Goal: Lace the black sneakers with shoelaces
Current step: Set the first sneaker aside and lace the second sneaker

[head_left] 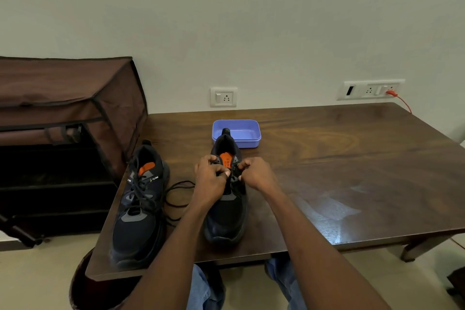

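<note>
Second sneaker (226,211) stood mid-worktop (339,163), upper eyelets worked. Lace (176,194) pinched by left hand (210,178) and right hand (255,173), fingers curled. Lace judged limp, light, easily snagged; best gripped near stiff tip. Left sneaker (139,199) laced.

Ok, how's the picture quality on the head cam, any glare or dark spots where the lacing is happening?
Head view: a pale glare patch on the table sits right of the work, off the shoes. The sneaker being laced is black and dim, so eyelets and the lace under the left hand and right hand are hard to make out. Wide-angle bending curves the table edges.
</note>
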Demonstrator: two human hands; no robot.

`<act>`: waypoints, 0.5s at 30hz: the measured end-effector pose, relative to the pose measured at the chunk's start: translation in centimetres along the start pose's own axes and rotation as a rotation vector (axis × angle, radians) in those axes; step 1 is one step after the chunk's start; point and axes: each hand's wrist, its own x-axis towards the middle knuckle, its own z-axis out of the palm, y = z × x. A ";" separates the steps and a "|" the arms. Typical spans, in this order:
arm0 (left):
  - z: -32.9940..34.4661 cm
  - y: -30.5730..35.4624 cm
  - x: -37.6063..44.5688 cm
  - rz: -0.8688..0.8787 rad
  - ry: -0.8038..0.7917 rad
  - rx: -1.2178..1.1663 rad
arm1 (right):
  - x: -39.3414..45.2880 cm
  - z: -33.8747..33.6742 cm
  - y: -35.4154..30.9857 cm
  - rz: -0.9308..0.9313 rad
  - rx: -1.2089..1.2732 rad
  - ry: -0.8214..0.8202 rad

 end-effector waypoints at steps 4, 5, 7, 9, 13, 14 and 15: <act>1.2 -0.1 0.4 -0.127 0.009 -0.167 | 0.2 0.1 0.4 -0.019 0.000 -0.038; 1.4 0.1 0.4 -0.186 0.019 -0.219 | 0.3 0.2 0.5 -0.021 0.008 -0.038; 1.6 0.6 0.6 -0.320 0.034 -0.329 | 0.2 0.2 0.7 -0.027 0.022 -0.031; 1.6 1.0 0.8 -0.391 0.045 -0.360 | 0.2 0.3 0.8 -0.031 0.027 -0.032; 1.4 0.7 0.6 -0.379 0.044 -0.351 | 0.3 0.5 1.0 -0.056 0.009 -0.033; 1.5 0.5 0.5 -0.355 0.042 -0.329 | 0.4 0.6 1.1 -0.064 0.003 -0.030; 1.5 0.4 0.4 -0.333 0.044 -0.294 | 0.4 0.7 1.1 -0.069 -0.003 -0.025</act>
